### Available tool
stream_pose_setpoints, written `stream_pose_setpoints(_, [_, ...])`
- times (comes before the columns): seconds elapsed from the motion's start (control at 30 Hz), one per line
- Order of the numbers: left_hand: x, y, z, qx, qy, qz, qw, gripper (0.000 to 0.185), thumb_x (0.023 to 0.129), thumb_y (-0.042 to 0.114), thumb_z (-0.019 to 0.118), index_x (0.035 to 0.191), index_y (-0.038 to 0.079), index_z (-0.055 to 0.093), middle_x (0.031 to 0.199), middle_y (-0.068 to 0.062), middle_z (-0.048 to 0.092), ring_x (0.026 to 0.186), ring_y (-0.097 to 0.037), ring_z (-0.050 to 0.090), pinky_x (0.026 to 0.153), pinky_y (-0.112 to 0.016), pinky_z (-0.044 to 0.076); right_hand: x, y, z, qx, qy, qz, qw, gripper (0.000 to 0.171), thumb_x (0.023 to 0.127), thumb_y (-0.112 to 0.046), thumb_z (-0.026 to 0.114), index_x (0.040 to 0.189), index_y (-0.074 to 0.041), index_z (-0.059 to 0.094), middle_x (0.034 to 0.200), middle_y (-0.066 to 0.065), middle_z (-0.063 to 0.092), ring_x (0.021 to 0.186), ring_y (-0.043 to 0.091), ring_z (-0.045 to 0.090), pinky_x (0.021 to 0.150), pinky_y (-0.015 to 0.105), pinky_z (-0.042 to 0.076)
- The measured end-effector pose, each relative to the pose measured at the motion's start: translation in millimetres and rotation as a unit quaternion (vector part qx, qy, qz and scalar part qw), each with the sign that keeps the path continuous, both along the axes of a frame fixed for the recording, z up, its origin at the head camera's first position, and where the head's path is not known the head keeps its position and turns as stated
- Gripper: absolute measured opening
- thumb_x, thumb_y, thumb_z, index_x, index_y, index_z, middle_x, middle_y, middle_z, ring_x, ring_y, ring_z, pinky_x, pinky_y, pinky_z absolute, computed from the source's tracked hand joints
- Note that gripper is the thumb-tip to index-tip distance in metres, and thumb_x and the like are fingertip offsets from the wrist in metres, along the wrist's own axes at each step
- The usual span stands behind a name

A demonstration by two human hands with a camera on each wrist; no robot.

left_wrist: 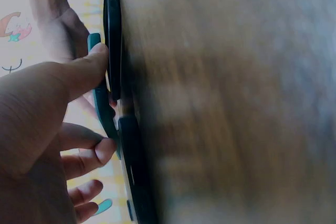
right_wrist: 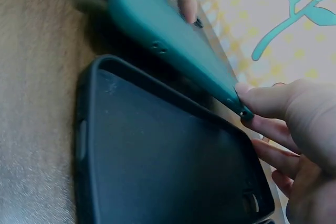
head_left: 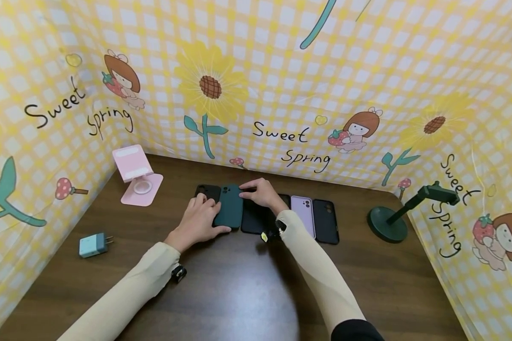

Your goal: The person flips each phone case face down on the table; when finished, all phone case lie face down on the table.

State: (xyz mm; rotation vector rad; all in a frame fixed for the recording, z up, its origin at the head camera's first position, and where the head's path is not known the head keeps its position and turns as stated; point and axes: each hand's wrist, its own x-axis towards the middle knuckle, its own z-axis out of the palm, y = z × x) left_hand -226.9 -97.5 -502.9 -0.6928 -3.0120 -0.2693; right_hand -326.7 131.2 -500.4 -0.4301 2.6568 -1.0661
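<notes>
A dark wooden desk (head_left: 247,289) is enclosed on three sides by a yellow checked backdrop (head_left: 281,85) printed with sunflowers. Near the middle of the desk's back edge a row of phone cases is laid out, and the dark green case (head_left: 229,206) serves as landmark. It is held tilted over a black case (right_wrist: 157,156) lying open side up just to its right. Further right lie a lilac case (head_left: 304,214) and another black case (head_left: 326,220). Well to the right stands a green stand (head_left: 392,220); well to the left, a pink phone stand (head_left: 136,176) and a small blue charger (head_left: 93,244). The green case's near end is pinched by the left hand (head_left: 196,221), thumb and fingers clamped on its edges. Its far corner is gripped by the fingertips of the right hand (head_left: 262,192).
</notes>
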Motion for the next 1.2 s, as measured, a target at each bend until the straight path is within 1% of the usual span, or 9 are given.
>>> stream_pose_setpoints(0.1, [-2.0,1,-1.3,-0.007,-0.007,-0.001,1.0000,0.085,0.085,0.065,0.074,0.141,0.001,0.062,0.128,-0.015,0.065,0.115,-0.036,0.044,0.097,-0.050,0.038,-0.6,-2,-2.6,0.027,0.018,0.008,0.999,0.030,0.097,-0.032,0.073,0.125,-0.023,0.076,0.136,0.003,0.070,0.135,0.026,0.058,0.120,0.050,0.037])
stream_pose_setpoints(0.2, [-3.6,2,-1.5,-0.024,-0.017,-0.003,0.9996,0.086,0.084,0.063,0.076,0.140,0.000,0.061,0.129,-0.017,0.065,0.114,-0.037,0.044,0.098,-0.051,0.038,0.0,-4,-4.8,0.056,0.044,0.027,0.997,0.032,0.097,-0.033,0.072,0.127,-0.022,0.074,0.137,0.002,0.070,0.135,0.026,0.057,0.122,0.054,0.027])
stream_pose_setpoints(0.4, [-7.1,5,2.6,-0.035,-0.037,-0.004,0.9987,0.091,0.082,0.063,0.077,0.143,-0.002,0.058,0.130,-0.019,0.064,0.114,-0.037,0.045,0.097,-0.050,0.039,1.2,7,-2.9,0.076,0.094,0.066,0.990,0.036,0.099,-0.036,0.069,0.131,-0.019,0.072,0.143,0.002,0.065,0.138,0.025,0.056,0.123,0.056,0.025])
stream_pose_setpoints(0.53, [-3.2,7,4.2,-0.018,-0.028,-0.012,0.9994,0.088,0.083,0.062,0.077,0.146,0.004,0.056,0.125,-0.016,0.064,0.109,-0.034,0.045,0.091,-0.046,0.039,0.2,28,-2.4,0.067,0.110,0.026,0.991,0.033,0.099,-0.037,0.068,0.127,-0.019,0.075,0.147,0.006,0.062,0.141,0.026,0.053,0.124,0.059,0.024])
stream_pose_setpoints(0.67, [1.0,15,4.8,0.009,-0.005,-0.034,0.9994,0.071,0.088,0.056,0.075,0.143,0.013,0.062,0.110,-0.008,0.063,0.094,-0.026,0.043,0.079,-0.037,0.035,1.5,53,-3.5,0.080,0.104,-0.030,0.991,0.031,0.098,-0.040,0.070,0.121,-0.021,0.078,0.145,0.005,0.063,0.138,0.025,0.054,0.119,0.059,0.026])
stream_pose_setpoints(0.8, [-2.5,31,5.0,0.027,-0.006,-0.067,0.9974,0.054,0.090,0.051,0.076,0.133,0.020,0.071,0.100,-0.002,0.061,0.086,-0.021,0.038,0.074,-0.033,0.029,2.1,65,-3.2,0.098,0.085,-0.057,0.990,0.029,0.097,-0.039,0.071,0.118,-0.022,0.079,0.145,0.004,0.062,0.139,0.025,0.053,0.118,0.060,0.025])
stream_pose_setpoints(0.9, [-5.7,44,3.5,0.029,-0.015,-0.096,0.9948,0.046,0.090,0.051,0.076,0.128,0.024,0.074,0.102,-0.001,0.062,0.087,-0.021,0.039,0.075,-0.034,0.032,0.1,66,-6.0,0.108,0.085,-0.070,0.988,0.024,0.096,-0.036,0.073,0.115,-0.023,0.081,0.143,0.003,0.064,0.137,0.023,0.054,0.116,0.059,0.028])
stream_pose_setpoints(1.03, [-7.7,55,-1.3,0.024,-0.013,-0.121,0.9923,0.031,0.088,0.049,0.079,0.108,0.026,0.079,0.104,0.000,0.065,0.092,-0.020,0.044,0.083,-0.038,0.041,-2.3,61,-13.0,0.110,0.088,-0.089,0.986,0.019,0.096,-0.032,0.073,0.111,-0.024,0.082,0.139,0.002,0.065,0.132,0.022,0.056,0.110,0.055,0.030])
stream_pose_setpoints(1.2, [-9.8,59,-4.1,0.016,0.001,-0.123,0.9922,0.022,0.086,0.046,0.082,0.080,0.028,0.071,0.095,0.003,0.063,0.089,-0.020,0.044,0.080,-0.037,0.039,-3.5,55,-17.4,0.102,0.095,-0.111,0.984,0.016,0.097,-0.030,0.072,0.105,-0.022,0.084,0.134,0.003,0.065,0.127,0.022,0.057,0.108,0.053,0.030])
